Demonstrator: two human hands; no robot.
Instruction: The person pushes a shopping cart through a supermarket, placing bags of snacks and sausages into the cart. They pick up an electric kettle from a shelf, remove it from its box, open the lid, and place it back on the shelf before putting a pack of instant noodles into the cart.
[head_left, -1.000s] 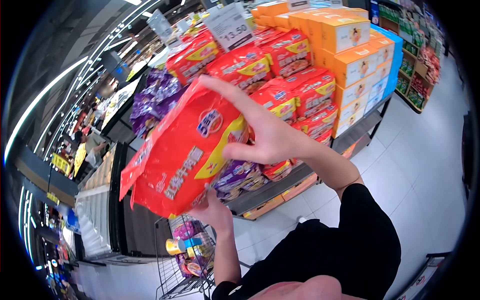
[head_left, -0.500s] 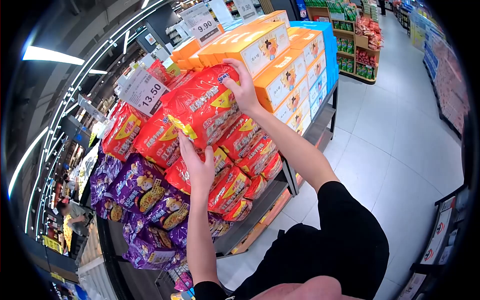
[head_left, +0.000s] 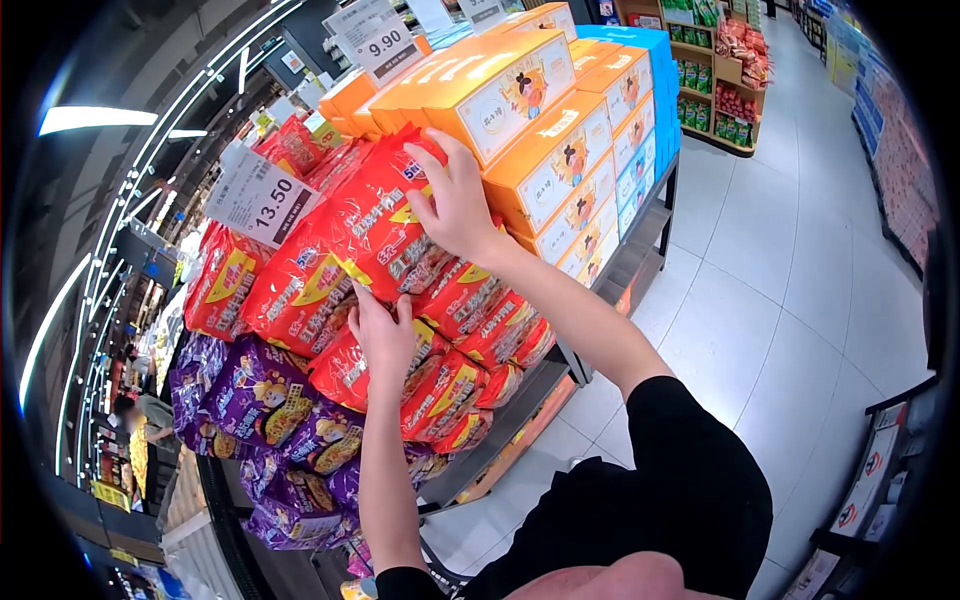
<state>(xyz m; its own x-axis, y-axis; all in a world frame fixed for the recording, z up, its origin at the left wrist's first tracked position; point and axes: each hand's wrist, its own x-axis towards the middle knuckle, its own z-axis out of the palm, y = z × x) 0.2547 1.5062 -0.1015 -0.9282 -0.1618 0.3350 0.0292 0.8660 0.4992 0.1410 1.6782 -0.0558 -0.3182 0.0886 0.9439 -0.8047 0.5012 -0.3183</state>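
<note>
A red multipack of instant noodles (head_left: pixel 385 225) leans on top of the stack of matching red packs (head_left: pixel 445 385). My right hand (head_left: pixel 455 200) grips its right side, with the fingers bent over the upper edge and the front. At its lower corner, my left hand (head_left: pixel 382 335) holds the underside with the fingertips, the thumb apart and pointing up. Part of the left fingers is hidden by the pack. Another red pack (head_left: pixel 300 295) lies just left of it, below a price card reading 13.50 (head_left: pixel 265 195).
Purple noodle packs (head_left: pixel 265 390) are piled at the lower left. Orange boxes (head_left: pixel 550 150) and blue boxes (head_left: pixel 650 70) stand stacked on the right. A price card reading 9.90 (head_left: pixel 375 40) rises behind. Tiled floor (head_left: pixel 760 270) runs along the right; a person (head_left: pixel 145 425) is far left.
The red noodle pack has gone down and back against the stack, both hands moving with it. The right hand's fingers have shifted over its edge. The view has turned slightly.
</note>
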